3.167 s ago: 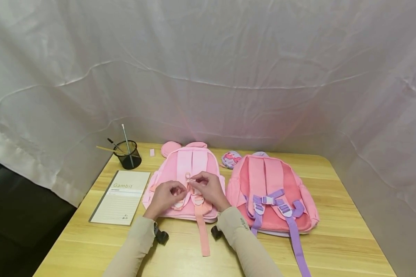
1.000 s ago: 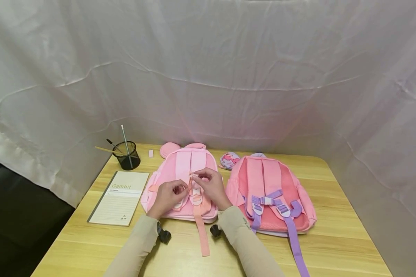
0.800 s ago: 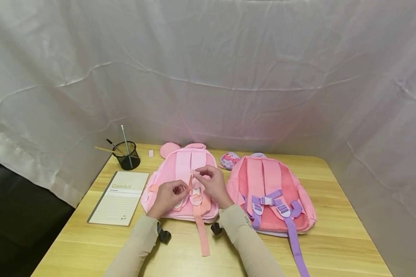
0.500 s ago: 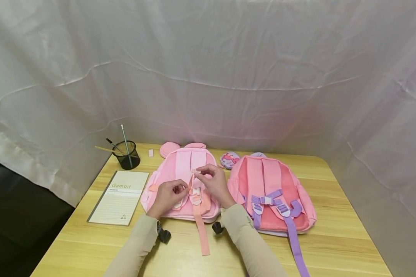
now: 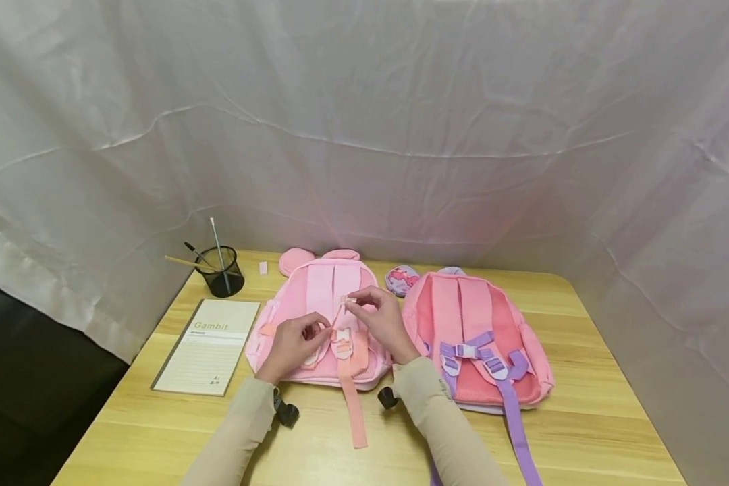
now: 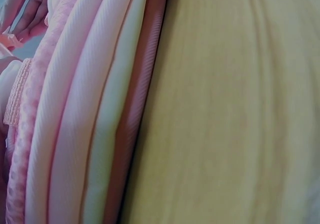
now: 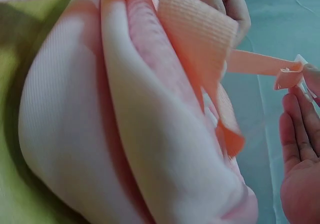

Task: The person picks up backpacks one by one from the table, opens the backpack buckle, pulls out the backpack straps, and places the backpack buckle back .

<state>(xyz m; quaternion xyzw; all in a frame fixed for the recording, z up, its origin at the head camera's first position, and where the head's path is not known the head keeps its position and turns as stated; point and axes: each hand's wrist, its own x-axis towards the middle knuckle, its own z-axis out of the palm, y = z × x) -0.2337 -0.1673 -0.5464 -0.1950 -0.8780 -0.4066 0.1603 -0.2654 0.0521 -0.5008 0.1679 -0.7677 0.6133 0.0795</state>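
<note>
A light pink backpack (image 5: 291,290) lies with its shoulder straps up in the head view. Over its lower middle my left hand (image 5: 294,344) pinches a narrow peach strap (image 7: 260,63) between thumb and fingertips. My right hand (image 5: 379,324) holds the far end of that strap by a small white plastic buckle (image 7: 301,62), thumb against fingers. The strap runs stretched between both hands, above the bag, with a short folded tail at the buckle. Below them a white clip (image 5: 343,339) sits on the shoulder strap, and a wider peach strap (image 5: 355,415) hangs onto the table.
To the right lies a coral pink backpack (image 5: 422,317) with purple straps (image 5: 516,432). A small round purple pouch (image 5: 402,280) is behind it. At left are a notebook (image 5: 209,347), a black mesh pen cup (image 5: 225,280) and a small pale block (image 5: 263,268) on the wooden table (image 5: 583,378).
My right hand has moved up and to the right with the buckle, and more strap shows between the hands. My left hand stays nearly in place, pinching the strap.
</note>
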